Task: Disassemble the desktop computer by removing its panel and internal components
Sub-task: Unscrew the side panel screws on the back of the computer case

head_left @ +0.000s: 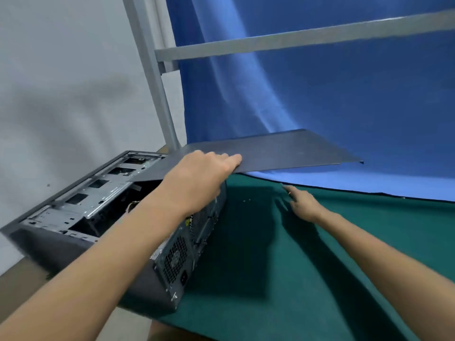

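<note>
A dark grey desktop computer case [73, 244] lies on its side at the left of the table, its top open so the silver drive cage [98, 195] shows inside. Its vented rear face [176, 259] points toward the green cloth. My left hand [199, 178] grips the near edge of the flat grey side panel [283, 151], which is lifted off the case and juts out to the right, above the cloth. My right hand [304, 201] hovers low over the cloth to the right, fingers spread and holding nothing.
A green cloth [320, 279] covers the table, and two small screws [246, 200] lie on it near the case. A blue backdrop [320, 82] hangs behind, and a grey metal frame post [157, 82] stands at the table's back left corner.
</note>
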